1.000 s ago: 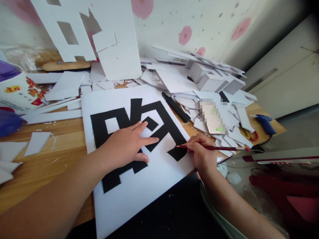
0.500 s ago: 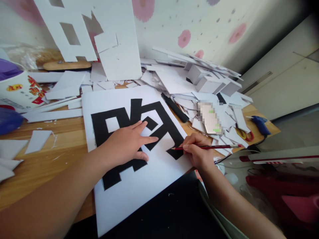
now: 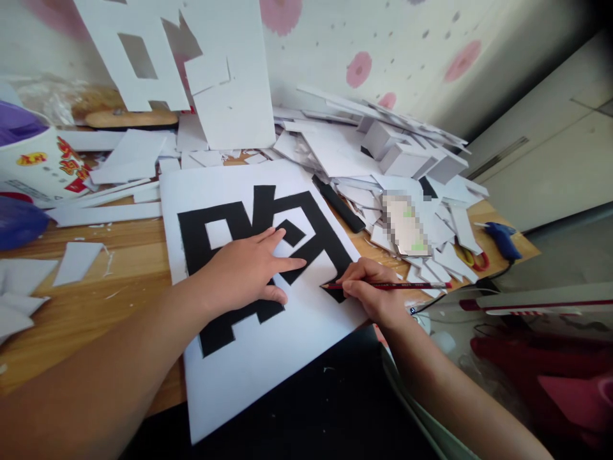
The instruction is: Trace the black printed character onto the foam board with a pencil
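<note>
A white foam board (image 3: pixel 282 358) lies on the wooden table (image 3: pixel 90 313) with a black cut-out character shape (image 3: pixel 316 233) on top of it. My left hand (image 3: pixel 244 271) lies flat on the black shape, fingers spread, pressing it down. My right hand (image 3: pixel 376 294) is closed on a red pencil (image 3: pixel 407 285). The pencil's tip touches the lower right edge of the black shape.
A heap of white foam-board offcuts (image 3: pixel 383 153) fills the table's right back. A cut white board (image 3: pixel 191 70) leans on the wall. A black marker (image 3: pixel 338 204), a blue glue gun (image 3: pixel 500 236), red scissors (image 3: pixel 472 259) and a printed bucket (image 3: pixel 36 166) lie around.
My right hand has slid the pencil tip leftward along the black shape's lower right edge. My left hand has stayed in place.
</note>
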`<state>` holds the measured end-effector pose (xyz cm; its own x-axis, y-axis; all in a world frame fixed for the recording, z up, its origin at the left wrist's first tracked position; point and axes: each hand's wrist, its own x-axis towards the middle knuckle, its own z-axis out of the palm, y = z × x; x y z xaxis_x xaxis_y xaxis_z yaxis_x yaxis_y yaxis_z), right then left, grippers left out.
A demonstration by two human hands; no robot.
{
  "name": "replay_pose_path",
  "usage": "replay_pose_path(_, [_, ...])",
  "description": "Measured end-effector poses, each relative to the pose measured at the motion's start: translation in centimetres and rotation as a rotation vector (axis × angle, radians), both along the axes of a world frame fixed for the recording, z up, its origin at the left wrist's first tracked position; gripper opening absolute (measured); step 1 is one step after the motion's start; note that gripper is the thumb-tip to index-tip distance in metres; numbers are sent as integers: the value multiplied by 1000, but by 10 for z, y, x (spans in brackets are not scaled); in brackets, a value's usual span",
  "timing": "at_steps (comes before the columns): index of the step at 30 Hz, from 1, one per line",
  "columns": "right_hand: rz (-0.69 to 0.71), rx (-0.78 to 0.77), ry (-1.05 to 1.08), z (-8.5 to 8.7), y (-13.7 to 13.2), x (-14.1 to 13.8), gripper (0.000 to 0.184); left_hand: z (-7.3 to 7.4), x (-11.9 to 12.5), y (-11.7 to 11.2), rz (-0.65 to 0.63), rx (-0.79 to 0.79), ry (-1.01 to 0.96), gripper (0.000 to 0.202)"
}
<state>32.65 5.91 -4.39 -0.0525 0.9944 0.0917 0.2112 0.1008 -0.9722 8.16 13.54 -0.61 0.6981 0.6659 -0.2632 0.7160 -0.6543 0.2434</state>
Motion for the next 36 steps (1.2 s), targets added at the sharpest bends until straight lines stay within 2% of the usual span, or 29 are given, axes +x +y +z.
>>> replay_pose_path(12, [-54,-16,151,2,2,0,15,-2,-1,1,2,2,13,67])
replay_pose_path(20, [-35,-38,269,1,3,2,15,1,1,0,9,-23,7,67])
replay_pose_path(36, [38,-38,350,4,5,6,14,1,0,0,-17,11,25,66])
